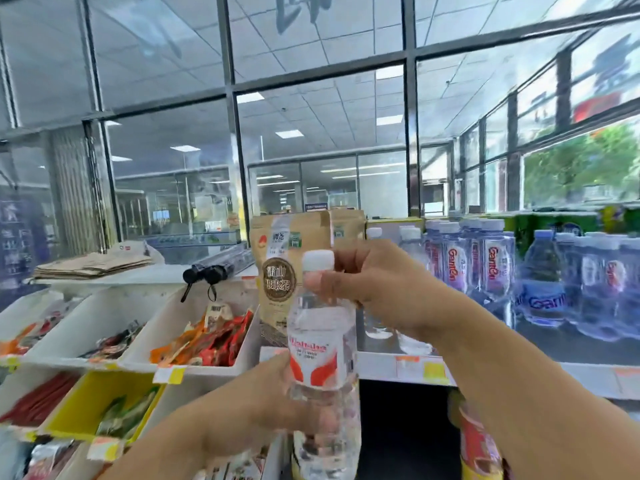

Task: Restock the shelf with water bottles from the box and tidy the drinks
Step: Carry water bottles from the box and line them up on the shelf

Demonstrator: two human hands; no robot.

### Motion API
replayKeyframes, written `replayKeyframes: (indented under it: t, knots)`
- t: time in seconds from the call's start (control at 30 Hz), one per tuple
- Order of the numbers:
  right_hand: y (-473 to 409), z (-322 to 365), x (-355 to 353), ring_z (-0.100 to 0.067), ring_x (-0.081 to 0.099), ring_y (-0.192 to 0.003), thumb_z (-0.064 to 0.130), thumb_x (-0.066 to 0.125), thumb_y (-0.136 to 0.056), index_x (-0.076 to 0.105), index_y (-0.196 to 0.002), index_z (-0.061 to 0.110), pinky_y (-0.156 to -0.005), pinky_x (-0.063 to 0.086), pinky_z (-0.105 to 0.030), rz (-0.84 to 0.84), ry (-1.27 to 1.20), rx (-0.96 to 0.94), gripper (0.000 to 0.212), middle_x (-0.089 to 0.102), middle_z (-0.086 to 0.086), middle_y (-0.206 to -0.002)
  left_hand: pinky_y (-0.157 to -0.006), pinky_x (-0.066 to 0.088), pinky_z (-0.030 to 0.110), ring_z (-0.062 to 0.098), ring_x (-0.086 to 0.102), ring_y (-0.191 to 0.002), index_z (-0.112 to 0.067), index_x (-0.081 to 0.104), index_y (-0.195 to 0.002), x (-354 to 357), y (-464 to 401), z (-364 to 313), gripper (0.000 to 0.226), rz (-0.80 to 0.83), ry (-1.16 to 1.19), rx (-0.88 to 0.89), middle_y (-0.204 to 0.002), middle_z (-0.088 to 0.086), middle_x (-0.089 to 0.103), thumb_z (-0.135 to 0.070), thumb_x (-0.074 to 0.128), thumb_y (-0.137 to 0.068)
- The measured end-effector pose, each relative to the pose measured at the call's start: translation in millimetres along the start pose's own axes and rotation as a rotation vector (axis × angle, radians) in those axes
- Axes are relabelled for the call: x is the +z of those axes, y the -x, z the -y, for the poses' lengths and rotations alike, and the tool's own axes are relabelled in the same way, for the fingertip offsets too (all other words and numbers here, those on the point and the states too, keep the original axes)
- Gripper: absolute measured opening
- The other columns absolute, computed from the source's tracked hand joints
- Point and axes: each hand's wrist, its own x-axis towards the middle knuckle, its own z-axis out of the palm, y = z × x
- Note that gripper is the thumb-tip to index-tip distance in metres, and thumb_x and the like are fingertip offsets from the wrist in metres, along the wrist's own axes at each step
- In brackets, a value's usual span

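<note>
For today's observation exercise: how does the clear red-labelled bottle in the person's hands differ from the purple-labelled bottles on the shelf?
The clear red-labelled water bottle is gripped by both hands; the purple-labelled bottles stand untouched in a group on the white shelf. Its label is red and white; theirs is purple with red lettering. Both have white caps and clear bodies.

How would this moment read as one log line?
both hands on Wahaha water bottle | right hand at neck | left hand at body | above shelf

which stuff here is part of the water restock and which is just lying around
Part of the job: held water bottle, left hand, right hand, shelved water bottles, shelf.
Lying about: tea pouch, snack bins, folded umbrella, paper bags.
</note>
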Motion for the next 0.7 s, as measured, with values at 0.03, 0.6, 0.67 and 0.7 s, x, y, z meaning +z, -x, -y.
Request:
replayKeyframes:
  t: [0.03,0.6,0.67,0.7]
  knots:
    - [-6,-3,-7,-0.011,0.058,-0.071,0.044,0.084,-0.072,0.075,-0.089,0.007,-0.07,0.042,-0.029,-0.063,0.026,0.011,0.042,0.073,-0.014,-0.082,-0.067,0.045,0.006,-0.012,0.064,-0.072,-0.025,0.045,-0.122,1,-10,-1,0.043,-0.022,0.033,0.025,-0.079,-0.025,0.07,-0.005,0.065,-0.09]
    - [-94,-26,-81,-0.009,0.053,-0.043,0.052,0.07,-0.086,0.052,-0.06,0.013,-0.045,0.039,-0.022,-0.348,0.817,0.239,0.051,0.054,0.004,-0.045,-0.085,0.048,0.03,0.008,0.059,-0.1,-0.036,0.027,-0.12,29,-154,-17,0.07,-0.579,-0.101,0.116,-0.117,-0.02,0.053,-0.035,0.079,-0.074]
    - [-98,-28,-85,-0.011,0.054,-0.051,0.053,0.068,-0.087,0.05,-0.063,0.013,-0.049,0.041,-0.024,-0.327,0.926,0.23,0.05,0.054,0.002,-0.055,-0.07,0.045,0.021,0.0,0.059,-0.087,-0.04,0.026,-0.111,27,-165,-18,0.064,-0.55,-0.045,0.12,-0.104,-0.021,0.057,-0.02,0.075,-0.077]
    - [-100,-29,-86,-0.013,0.053,-0.056,0.054,0.067,-0.087,0.048,-0.063,0.014,-0.052,0.042,-0.026,-0.316,1.0,0.223,0.05,0.052,0.001,-0.061,-0.067,0.044,0.019,-0.002,0.058,-0.086,-0.039,0.028,-0.113,24,-171,-17,0.064,-0.523,-0.016,0.115,-0.101,-0.02,0.058,-0.014,0.075,-0.076]
